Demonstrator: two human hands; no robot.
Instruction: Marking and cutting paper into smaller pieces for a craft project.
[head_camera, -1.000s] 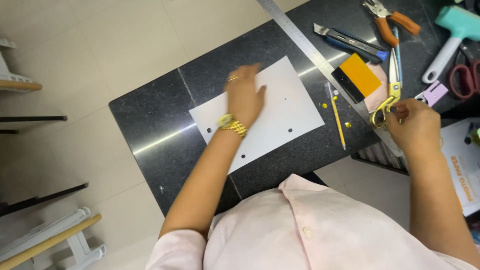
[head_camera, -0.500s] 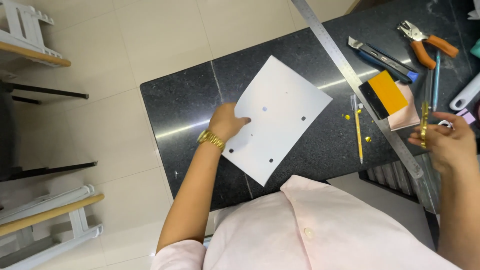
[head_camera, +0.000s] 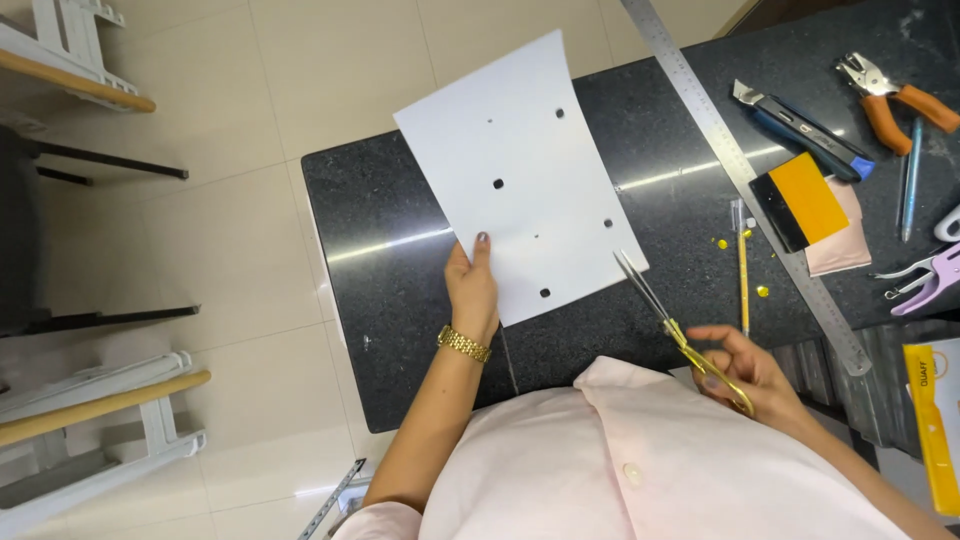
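Observation:
My left hand (head_camera: 472, 290) grips the near left corner of a white paper sheet (head_camera: 523, 170) with several small punched holes and holds it lifted above the black stone table (head_camera: 400, 300). A gold bracelet sits on that wrist. My right hand (head_camera: 750, 375) holds gold-handled scissors (head_camera: 672, 327), whose thin blades point up and left, with the tips touching the sheet's near right corner.
On the table to the right lie a long steel ruler (head_camera: 735, 165), a utility knife (head_camera: 800, 128), an orange-handled hole punch (head_camera: 890, 95), a yellow-and-black scraper (head_camera: 800, 200), a yellow pencil (head_camera: 742, 275) and a pale purple tool (head_camera: 925, 280). Wooden rails (head_camera: 90, 400) stand on the tiled floor at left.
My left hand has raised the sheet off the table. My right hand has brought the scissors from the right side over to the sheet's near corner.

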